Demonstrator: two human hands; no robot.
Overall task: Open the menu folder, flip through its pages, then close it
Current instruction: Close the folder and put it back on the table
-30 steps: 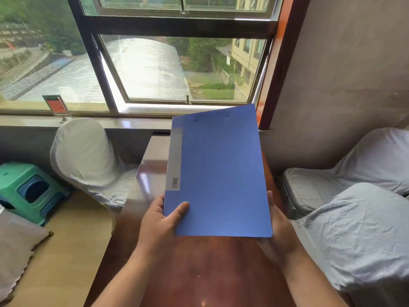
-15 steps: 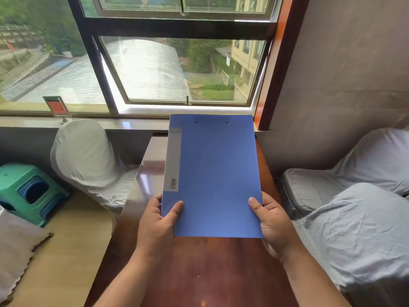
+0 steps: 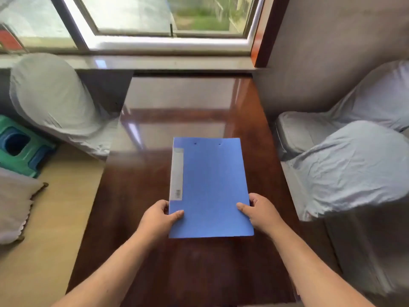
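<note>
A closed blue menu folder (image 3: pixel 210 185) with a grey label strip along its left side lies flat over the dark glossy wooden table (image 3: pixel 188 107). My left hand (image 3: pixel 158 218) grips its lower left edge, thumb on the cover. At the lower right edge my right hand (image 3: pixel 260 210) holds it, thumb on top as well. I cannot tell whether the folder rests fully on the table or hovers just above it.
Chairs in grey-white covers stand on both sides: one at the left (image 3: pixel 51 96), two at the right (image 3: pixel 345 165). A green and blue plastic stool (image 3: pixel 20 147) sits on the floor at the left. A window sill (image 3: pixel 155 60) runs behind the table.
The folder has come down from an upright tilt in front of the window to lying flat low over the table. The view has tipped downward. Both hands still hold its lower edges.
</note>
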